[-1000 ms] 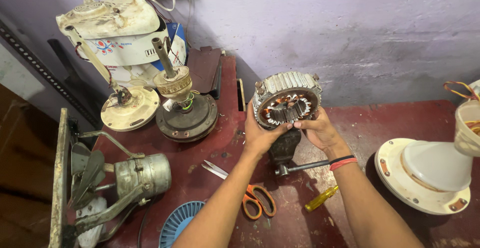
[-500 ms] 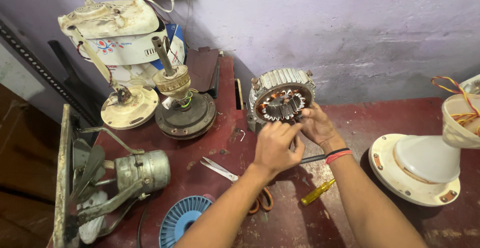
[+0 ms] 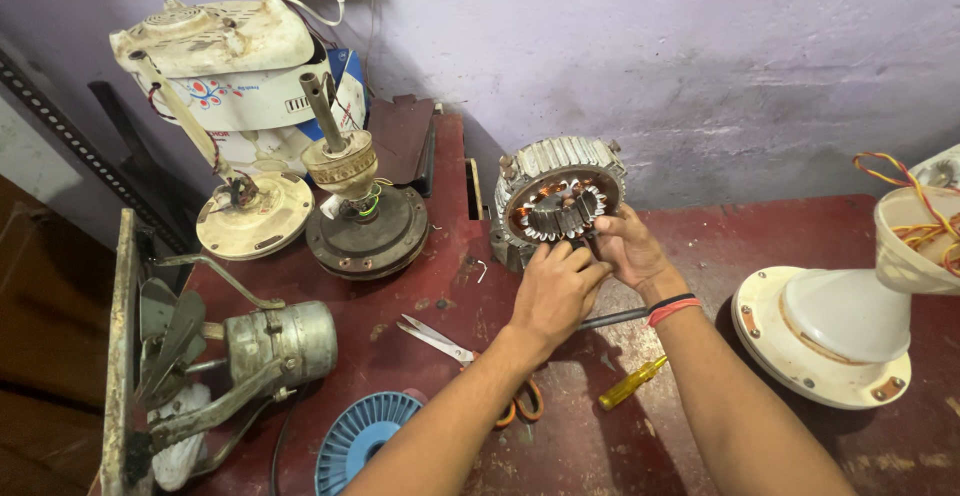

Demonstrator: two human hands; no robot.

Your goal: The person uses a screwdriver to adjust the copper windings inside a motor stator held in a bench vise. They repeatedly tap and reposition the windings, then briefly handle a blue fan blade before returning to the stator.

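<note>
A white rectangular cardboard box [image 3: 255, 106] with blue edges and red-and-blue markings stands far left of the grip, against the wall. An off-white fan housing lies on it. No screens or signs show.

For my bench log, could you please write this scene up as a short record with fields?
Setting: dark red workbench against a pale purple wall
Held item: ribbed motor stator, tilted on edge, windings facing the camera
Left hand: fingers at the stator's lower front
Right hand: grips the stator's lower right edge
Nearby: scissors, yellow-handled screwdriver, blue ribbed disc
</note>
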